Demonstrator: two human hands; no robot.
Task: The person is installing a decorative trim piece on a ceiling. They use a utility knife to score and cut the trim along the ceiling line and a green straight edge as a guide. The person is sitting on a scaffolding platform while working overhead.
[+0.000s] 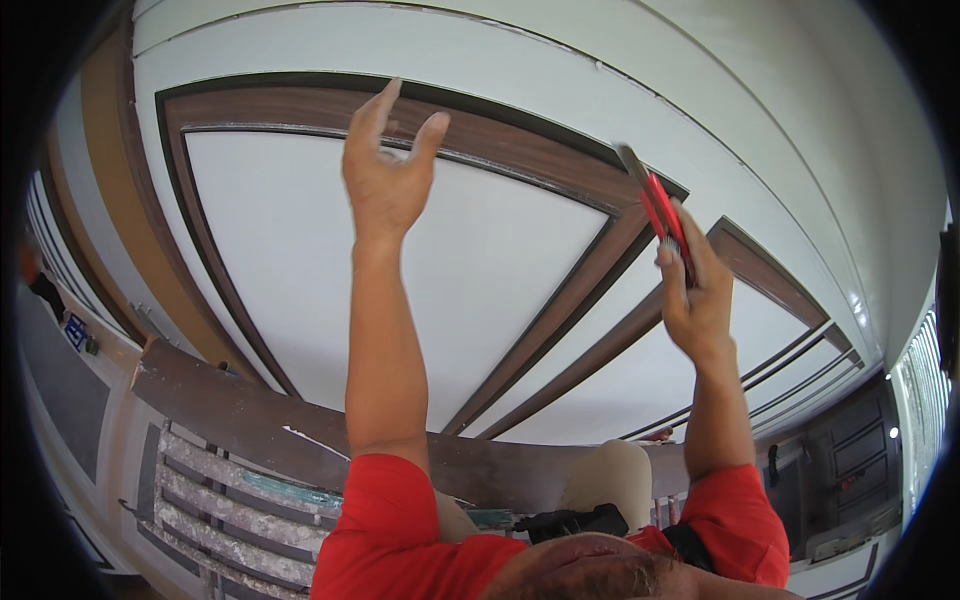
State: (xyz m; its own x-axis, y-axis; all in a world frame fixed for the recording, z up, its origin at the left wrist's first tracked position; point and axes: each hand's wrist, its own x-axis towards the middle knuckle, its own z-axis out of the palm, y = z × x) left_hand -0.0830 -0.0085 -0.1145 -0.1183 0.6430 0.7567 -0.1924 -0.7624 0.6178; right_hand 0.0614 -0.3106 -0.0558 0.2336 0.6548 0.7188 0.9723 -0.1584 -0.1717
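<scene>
Up overhead, both arms are raised against a white panelled surface framed with dark brown trim. The left hand is spread loose, fingers released and gripping nothing, its fingertips right up at the upper brown trim strip, where a thin pale line runs along the panel edge. Whether they actually touch the wood, I cannot tell.

Over to the right hand: it's clenched around a red utility knife, thumb up along the handle, the grey tip pointing up and left toward the corner where the upper trim strip meets the diagonal one. The tip sits just beside that corner; contact is not clear.

Around them: two diagonal brown strips run down from that corner, passing between the arms, with white panel on either side. Nothing stands between either hand and the trim. The forearms are well apart, with plenty of bare white panel between them.

Lower down, a broad brown beam scuffed with white patches crosses the view, and beneath it, at lower left, a slatted grille with dusty grey bars. Red sleeves fill the bottom edge. Far right, a bright louvred window and a dark panelled door; far left, a pale wall with a small blue object on it.
</scene>
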